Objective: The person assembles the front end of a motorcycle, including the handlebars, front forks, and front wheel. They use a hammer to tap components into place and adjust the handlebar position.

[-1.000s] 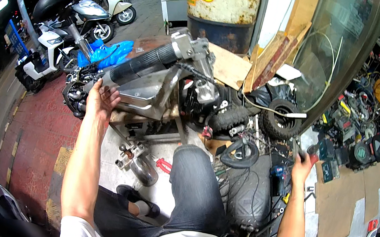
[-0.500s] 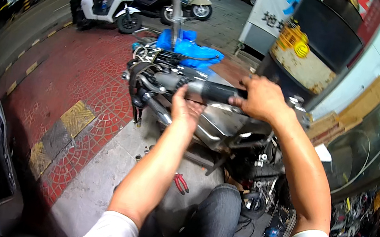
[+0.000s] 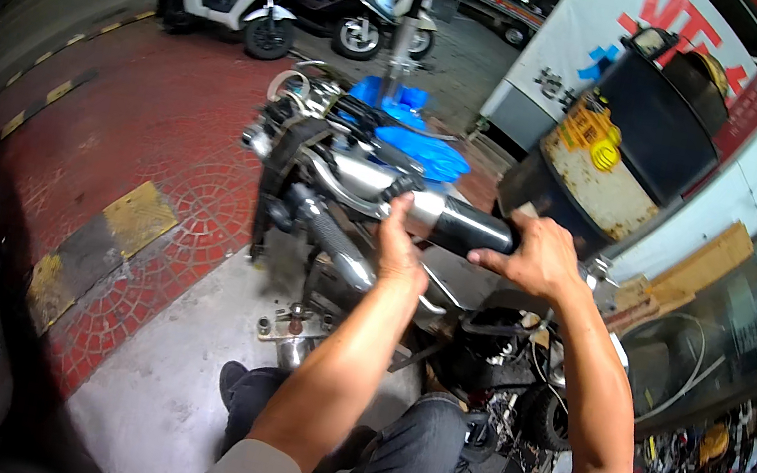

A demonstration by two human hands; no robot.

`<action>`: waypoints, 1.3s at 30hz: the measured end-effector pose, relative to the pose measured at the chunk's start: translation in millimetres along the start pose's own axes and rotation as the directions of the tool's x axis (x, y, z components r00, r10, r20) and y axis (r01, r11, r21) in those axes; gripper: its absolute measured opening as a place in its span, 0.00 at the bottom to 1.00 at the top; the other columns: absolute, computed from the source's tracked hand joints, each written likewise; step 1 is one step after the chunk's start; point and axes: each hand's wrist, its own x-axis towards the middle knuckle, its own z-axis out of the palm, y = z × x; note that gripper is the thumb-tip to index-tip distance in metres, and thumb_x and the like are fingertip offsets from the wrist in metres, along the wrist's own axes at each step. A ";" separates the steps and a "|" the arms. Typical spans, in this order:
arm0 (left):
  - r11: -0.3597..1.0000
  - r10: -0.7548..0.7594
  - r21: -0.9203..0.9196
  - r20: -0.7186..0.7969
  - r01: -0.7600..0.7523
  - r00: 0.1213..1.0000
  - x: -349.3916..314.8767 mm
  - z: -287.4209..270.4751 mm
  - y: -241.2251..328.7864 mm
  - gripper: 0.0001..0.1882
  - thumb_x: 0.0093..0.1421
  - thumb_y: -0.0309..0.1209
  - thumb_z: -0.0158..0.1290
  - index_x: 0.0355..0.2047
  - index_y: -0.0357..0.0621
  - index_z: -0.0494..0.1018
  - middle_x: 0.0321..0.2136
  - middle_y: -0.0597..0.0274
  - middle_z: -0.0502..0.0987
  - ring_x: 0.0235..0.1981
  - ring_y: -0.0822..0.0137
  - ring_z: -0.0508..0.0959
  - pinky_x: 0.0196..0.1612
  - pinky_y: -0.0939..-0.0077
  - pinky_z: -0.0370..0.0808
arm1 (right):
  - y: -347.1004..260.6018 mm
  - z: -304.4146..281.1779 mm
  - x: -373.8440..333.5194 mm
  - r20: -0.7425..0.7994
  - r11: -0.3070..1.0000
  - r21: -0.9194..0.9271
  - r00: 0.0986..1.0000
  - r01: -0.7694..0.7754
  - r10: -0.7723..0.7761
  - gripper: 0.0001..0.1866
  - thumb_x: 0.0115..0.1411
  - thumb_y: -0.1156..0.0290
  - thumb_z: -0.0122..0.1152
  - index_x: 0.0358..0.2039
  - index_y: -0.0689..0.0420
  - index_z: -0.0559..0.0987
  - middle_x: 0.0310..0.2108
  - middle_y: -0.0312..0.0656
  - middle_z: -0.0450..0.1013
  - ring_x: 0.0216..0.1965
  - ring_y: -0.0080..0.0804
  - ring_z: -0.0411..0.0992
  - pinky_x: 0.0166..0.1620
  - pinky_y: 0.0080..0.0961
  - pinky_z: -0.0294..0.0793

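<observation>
A: Where's our black-and-silver tube (image 3: 473, 229)?
B: Just off centre of our view, toward 1 o'clock, slanting from 10 down to 4.
A: Grips?
B: Right hand (image 3: 542, 255), at 3 o'clock: we see it wrapped round the black end, thumb on the near side. Left hand (image 3: 402, 256), near centre: thumb against the silver part, fingers mostly hidden; we can't tell how closed that grip is.
A: Changes?
B: A second ago our right hand was out at 4 o'clock, off the tube; half a second ago both were already on it, as now. Our view has swung since the first picture.
A: Around it?
B: Second silver tube (image 3: 345, 256) at 8, blue plastic (image 3: 428, 156) at 12, barrel (image 3: 633, 145) at 2.
</observation>
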 end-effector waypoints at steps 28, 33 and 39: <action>0.375 0.190 0.281 0.909 -0.883 0.370 -85.2 302.6 25.2 0.19 0.55 0.39 0.70 0.42 0.43 0.80 0.35 0.65 0.81 0.38 0.69 0.80 0.46 0.69 0.76 | 134.6 -35.4 -21.3 -0.508 0.482 0.816 0.792 0.318 0.339 0.38 0.52 0.35 0.72 0.36 0.66 0.85 0.27 0.48 0.82 0.31 0.34 0.82 0.40 0.32 0.79; 0.316 0.082 0.326 0.926 -0.891 0.368 -115.2 363.2 -25.2 0.27 0.53 0.35 0.71 0.51 0.38 0.79 0.44 0.52 0.82 0.43 0.62 0.80 0.47 0.64 0.76 | 160.2 -26.2 -18.5 -0.553 0.384 0.833 0.627 0.399 0.548 0.35 0.54 0.39 0.72 0.34 0.65 0.85 0.30 0.50 0.83 0.33 0.37 0.82 0.41 0.33 0.79; 0.537 0.158 0.232 0.917 -0.811 0.366 -112.5 356.8 -52.0 0.24 0.55 0.34 0.70 0.48 0.36 0.78 0.39 0.56 0.83 0.37 0.63 0.82 0.41 0.69 0.81 | 164.8 -21.5 -22.8 -0.527 0.405 0.848 0.636 0.343 0.565 0.40 0.53 0.35 0.70 0.39 0.67 0.83 0.34 0.55 0.82 0.38 0.48 0.82 0.45 0.38 0.79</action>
